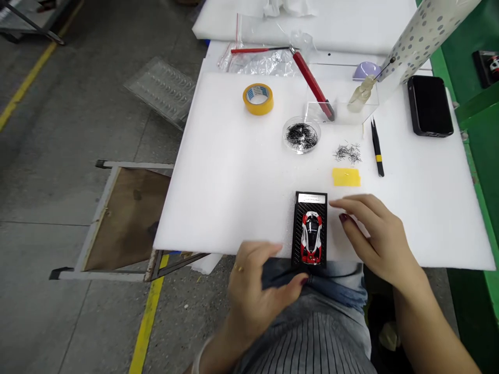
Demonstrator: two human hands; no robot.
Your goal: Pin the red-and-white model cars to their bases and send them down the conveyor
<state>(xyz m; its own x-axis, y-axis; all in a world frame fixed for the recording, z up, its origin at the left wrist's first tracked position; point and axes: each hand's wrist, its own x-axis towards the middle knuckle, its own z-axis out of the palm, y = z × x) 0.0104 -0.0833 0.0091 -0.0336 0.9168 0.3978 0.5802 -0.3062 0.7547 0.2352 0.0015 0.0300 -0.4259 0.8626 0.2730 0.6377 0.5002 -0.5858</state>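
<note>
A red, white and black toy car (pixel 311 238) sits on a black display base (pixel 297 228) at the front edge of the white work board. My left hand (pixel 259 291) hovers just left of the base, thumb and fingers apart, holding nothing. To the right of the base is my right hand (pixel 376 236), its fingers stretched toward the base's upper corner and nothing between them. Whether either hand touches the base, I cannot tell. Beyond my right hand lie a yellow tape piece (pixel 346 177), a small pile of fine black strips (pixel 348 152) and black tweezers (pixel 377 148).
A clear dish (pixel 301 136) of black strips stands mid-board, with a yellow tape roll (pixel 258 99) to its left. Behind are a red-handled knife (pixel 312 83), a small bottle (pixel 362 94) in a clear tray and a black box-shaped device (pixel 430 106). A stool (pixel 120 218) stands left.
</note>
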